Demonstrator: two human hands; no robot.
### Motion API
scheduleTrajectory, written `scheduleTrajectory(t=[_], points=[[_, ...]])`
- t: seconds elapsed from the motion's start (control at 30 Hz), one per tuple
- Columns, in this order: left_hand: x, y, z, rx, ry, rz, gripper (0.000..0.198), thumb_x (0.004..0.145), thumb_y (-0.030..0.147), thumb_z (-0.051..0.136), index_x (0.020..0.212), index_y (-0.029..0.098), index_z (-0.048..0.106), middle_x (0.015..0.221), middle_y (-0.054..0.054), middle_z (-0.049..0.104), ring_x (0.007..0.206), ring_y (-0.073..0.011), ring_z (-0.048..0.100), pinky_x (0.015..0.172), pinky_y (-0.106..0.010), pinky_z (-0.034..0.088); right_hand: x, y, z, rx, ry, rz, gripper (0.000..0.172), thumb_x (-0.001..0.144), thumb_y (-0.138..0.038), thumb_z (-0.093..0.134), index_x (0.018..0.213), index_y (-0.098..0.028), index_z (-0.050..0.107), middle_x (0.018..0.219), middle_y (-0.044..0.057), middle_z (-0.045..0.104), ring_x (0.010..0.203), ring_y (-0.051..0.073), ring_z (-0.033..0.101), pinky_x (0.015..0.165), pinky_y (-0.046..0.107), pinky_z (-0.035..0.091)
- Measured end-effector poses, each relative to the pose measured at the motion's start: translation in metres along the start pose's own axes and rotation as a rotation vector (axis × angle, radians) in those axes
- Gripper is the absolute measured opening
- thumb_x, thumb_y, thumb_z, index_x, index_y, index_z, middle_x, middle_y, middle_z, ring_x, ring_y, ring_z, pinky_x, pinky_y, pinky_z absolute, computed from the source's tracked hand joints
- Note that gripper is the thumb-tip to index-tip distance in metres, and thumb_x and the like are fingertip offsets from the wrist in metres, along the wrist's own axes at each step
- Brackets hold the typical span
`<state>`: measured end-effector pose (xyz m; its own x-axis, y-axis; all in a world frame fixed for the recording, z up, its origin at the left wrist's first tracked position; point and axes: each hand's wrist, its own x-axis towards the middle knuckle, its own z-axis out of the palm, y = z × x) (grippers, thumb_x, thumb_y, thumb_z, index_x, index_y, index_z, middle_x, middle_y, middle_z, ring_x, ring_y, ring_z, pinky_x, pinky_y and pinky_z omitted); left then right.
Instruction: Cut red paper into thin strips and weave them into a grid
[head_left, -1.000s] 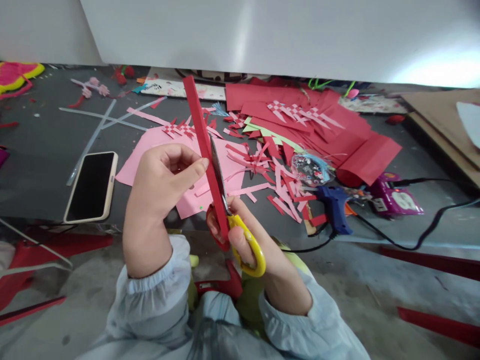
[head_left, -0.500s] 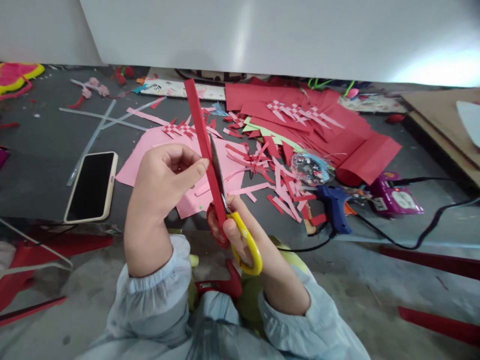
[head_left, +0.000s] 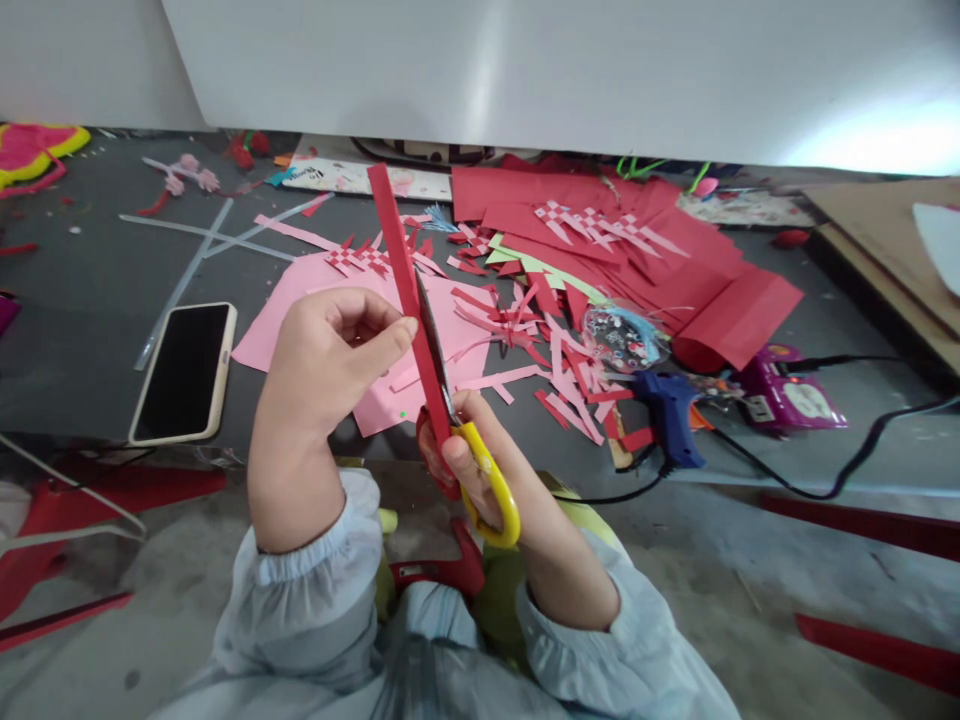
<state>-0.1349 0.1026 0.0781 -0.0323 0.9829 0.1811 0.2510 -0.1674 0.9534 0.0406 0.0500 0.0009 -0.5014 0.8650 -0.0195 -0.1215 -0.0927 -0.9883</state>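
One phone (head_left: 184, 370) lies on the worktop (head_left: 75, 350); the left hand (head_left: 315, 350) pinches one tilted red paper strip (head_left: 396, 250) above it, blades alongside from one pair of scissors (head_left: 487, 463) gripped by the right hand (head_left: 517, 455), fingers curled around the handles. One blue glue gun (head_left: 670, 420) rests farther right.

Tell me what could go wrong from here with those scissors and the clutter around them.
The left hand pinches the red paper strip close beside the blades of the scissors, so a slip by the right hand might nick a fingertip.

The strip's upper end is unsupported, so it could bend and the cut might wander.

The blue glue gun lies beside paper scraps; if hot, which I cannot tell, it might scorch them.
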Motion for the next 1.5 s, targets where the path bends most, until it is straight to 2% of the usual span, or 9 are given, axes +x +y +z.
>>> scheduleTrajectory(t=[0.63, 0.8, 1.03, 1.3, 1.5], points=[[-0.002, 0.002, 0.001, -0.011, 0.011, -0.016, 0.014, 0.072, 0.017, 0.068, 0.059, 0.019, 0.063, 0.053, 0.003, 0.055, 0.048, -0.0089, 0.047, 0.045, -0.024, 0.034, 0.001, 0.002, 0.001, -0.013, 0.041, 0.008, 0.039, 0.09, -0.06, 0.055, 0.096, -0.025, 0.039, 0.07, -0.005, 0.048, 0.055, 0.009, 0.04, 0.05, 0.023, 0.031], [-0.003, 0.001, -0.004, -0.054, -0.051, -0.034, 0.013, 0.074, 0.02, 0.069, 0.062, 0.018, 0.064, 0.055, 0.003, 0.055, 0.05, -0.0089, 0.048, 0.047, -0.023, 0.038, 0.001, 0.0, -0.002, -0.013, 0.008, 0.027, 0.038, 0.09, -0.057, 0.058, 0.096, -0.025, 0.04, 0.07, -0.006, 0.045, 0.055, 0.008, 0.037, 0.05, 0.023, 0.029], [-0.003, -0.002, -0.009, -0.116, 0.107, 0.01, 0.012, 0.073, 0.018, 0.071, 0.064, 0.018, 0.065, 0.054, 0.003, 0.056, 0.046, -0.0072, 0.049, 0.044, -0.02, 0.039, 0.0, 0.002, -0.005, -0.013, -0.043, 0.044, 0.04, 0.089, -0.059, 0.059, 0.097, -0.024, 0.04, 0.075, -0.005, 0.047, 0.06, 0.009, 0.039, 0.052, 0.023, 0.029], [-0.002, -0.005, -0.008, -0.082, 0.131, 0.032, 0.014, 0.074, 0.022, 0.074, 0.063, 0.018, 0.065, 0.055, 0.003, 0.058, 0.049, -0.0078, 0.052, 0.046, -0.02, 0.042, -0.003, -0.008, 0.001, 0.077, -0.117, 0.026, 0.035, 0.093, -0.055, 0.054, 0.1, -0.023, 0.041, 0.074, -0.006, 0.045, 0.056, 0.008, 0.037, 0.05, 0.023, 0.028], [-0.002, -0.004, -0.004, -0.119, 0.036, 0.028, 0.016, 0.072, 0.022, 0.077, 0.062, 0.019, 0.065, 0.055, 0.002, 0.057, 0.047, -0.009, 0.048, 0.043, -0.025, 0.038, -0.003, -0.014, 0.0, 0.081, -0.12, -0.024, 0.039, 0.091, -0.061, 0.054, 0.101, -0.025, 0.043, 0.084, -0.001, 0.049, 0.063, 0.011, 0.04, 0.055, 0.028, 0.032]])
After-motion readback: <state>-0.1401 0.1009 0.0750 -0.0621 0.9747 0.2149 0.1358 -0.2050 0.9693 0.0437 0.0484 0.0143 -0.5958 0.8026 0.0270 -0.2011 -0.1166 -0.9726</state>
